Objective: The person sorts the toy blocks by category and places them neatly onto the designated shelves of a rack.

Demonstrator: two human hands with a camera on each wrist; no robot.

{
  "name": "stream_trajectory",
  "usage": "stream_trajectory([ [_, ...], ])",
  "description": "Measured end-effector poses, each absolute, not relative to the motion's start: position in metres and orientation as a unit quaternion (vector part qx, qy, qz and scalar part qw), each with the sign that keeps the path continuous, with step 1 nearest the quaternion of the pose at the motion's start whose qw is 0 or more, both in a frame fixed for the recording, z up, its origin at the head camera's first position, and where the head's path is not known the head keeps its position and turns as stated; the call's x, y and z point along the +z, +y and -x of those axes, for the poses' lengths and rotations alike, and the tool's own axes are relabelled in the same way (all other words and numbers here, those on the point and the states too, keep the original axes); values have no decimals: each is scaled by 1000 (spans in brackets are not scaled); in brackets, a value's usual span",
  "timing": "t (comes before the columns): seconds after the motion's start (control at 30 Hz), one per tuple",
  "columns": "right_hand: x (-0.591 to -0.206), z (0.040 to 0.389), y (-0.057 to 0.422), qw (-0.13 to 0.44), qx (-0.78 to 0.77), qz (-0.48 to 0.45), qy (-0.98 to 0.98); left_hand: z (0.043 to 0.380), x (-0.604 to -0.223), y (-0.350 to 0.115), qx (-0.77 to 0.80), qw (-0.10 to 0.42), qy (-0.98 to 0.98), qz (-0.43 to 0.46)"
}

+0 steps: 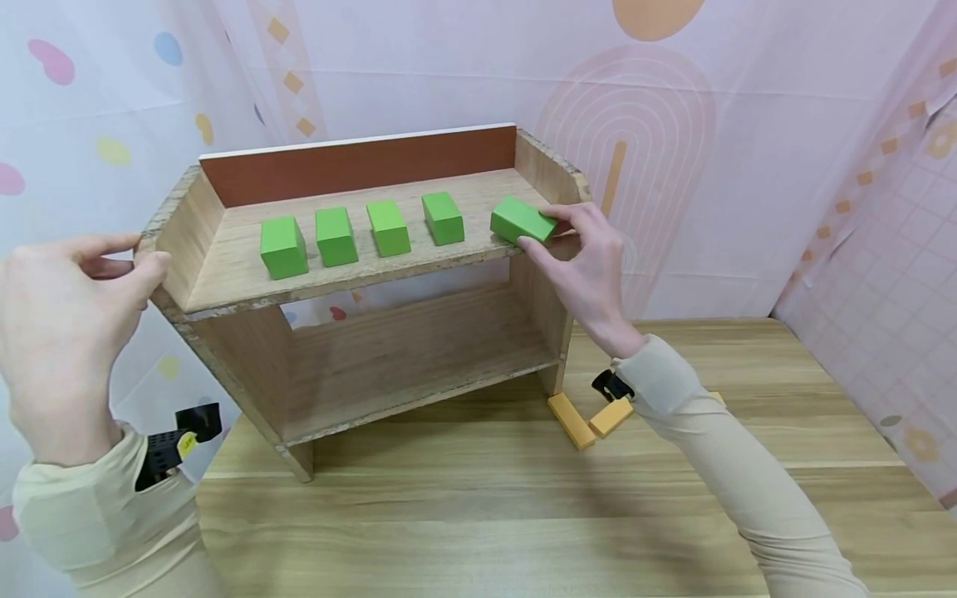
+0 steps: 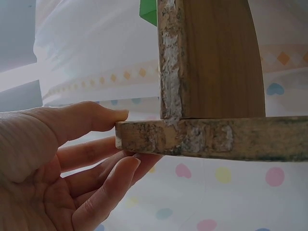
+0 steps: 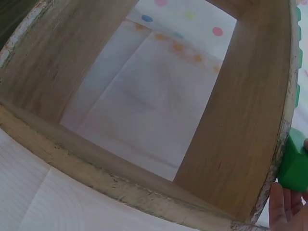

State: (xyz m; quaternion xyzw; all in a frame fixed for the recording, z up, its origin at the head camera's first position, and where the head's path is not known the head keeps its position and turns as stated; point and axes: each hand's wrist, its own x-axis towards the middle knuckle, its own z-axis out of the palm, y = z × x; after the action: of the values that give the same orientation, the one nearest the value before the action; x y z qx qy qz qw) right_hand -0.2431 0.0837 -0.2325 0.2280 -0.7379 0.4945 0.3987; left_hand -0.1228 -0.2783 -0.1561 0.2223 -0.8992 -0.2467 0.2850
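A small wooden shelf (image 1: 419, 336) with two boards stands on the table. My left hand (image 1: 63, 332) pinches the upper end of its left side panel (image 2: 211, 139), thumb on one face and fingers on the other. At the right end of the top board, my right hand (image 1: 591, 266) holds a green block (image 1: 522, 219) between thumb and fingers, the block turned at an angle. The right wrist view shows this green block (image 3: 294, 161) at the board's front edge. Several more green blocks (image 1: 336, 237) sit in a spaced row to its left.
Orange blocks (image 1: 571, 421) lie on the wooden table (image 1: 463, 515) by the shelf's right foot, partly hidden by the right forearm. A reddish-brown back strip (image 1: 359, 164) edges the top board. Patterned curtains (image 1: 449, 66) hang behind and at both sides.
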Motion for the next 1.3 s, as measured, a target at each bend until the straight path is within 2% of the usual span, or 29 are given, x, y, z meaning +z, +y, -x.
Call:
stream_trajectory([
  [0.47, -233, 245, 85, 419, 434, -232, -763, 123, -156, -278, -252, 289, -898, -215],
  [0.77, -252, 251, 96, 510, 377, -304, -711, 123, -157, -279, -255, 288, -896, -222],
  [0.93, -256, 250, 94, 535, 322, -330, -708, 123, -157, -279, -257, 290, -895, -221],
  [1.3, -253, 247, 86, 522, 177, -350, -757, 124, -157, -278, -258, 291, -895, -219],
])
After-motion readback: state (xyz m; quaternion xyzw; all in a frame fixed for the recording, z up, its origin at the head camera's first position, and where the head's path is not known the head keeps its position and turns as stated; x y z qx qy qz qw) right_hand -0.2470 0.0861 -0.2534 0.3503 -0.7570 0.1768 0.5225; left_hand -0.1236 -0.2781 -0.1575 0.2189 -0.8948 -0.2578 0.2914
